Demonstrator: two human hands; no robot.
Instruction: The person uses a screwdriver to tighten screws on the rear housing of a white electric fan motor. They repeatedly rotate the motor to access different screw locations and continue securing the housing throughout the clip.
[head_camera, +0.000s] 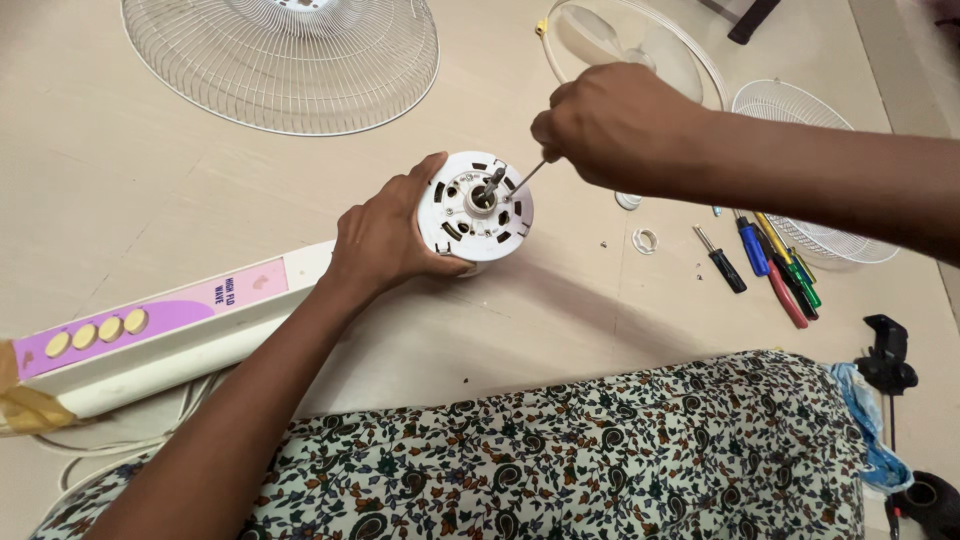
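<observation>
At the frame's centre, the left hand (385, 240) clamped a white fan motor housing (475, 208) upright to steady it, while the right hand (615, 125), closed around a thin screwdriver (527, 180), angled its tip into the housing's face. Spare screwdrivers (770, 262) lay at right.

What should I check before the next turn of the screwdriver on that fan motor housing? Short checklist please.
1. Left hand steadies the motor housing: ok, wrapped round its side.
2. Right hand grip on the screwdriver: ok, fist closed on the handle.
3. Tip seated in a screw head: cannot tell, the shaft crowds the spot.
4. Housing face up: ok.
5. Loose small parts kept apart from the work: ok.
6. Spare screwdrivers within reach: ok, beside the right forearm.
</observation>
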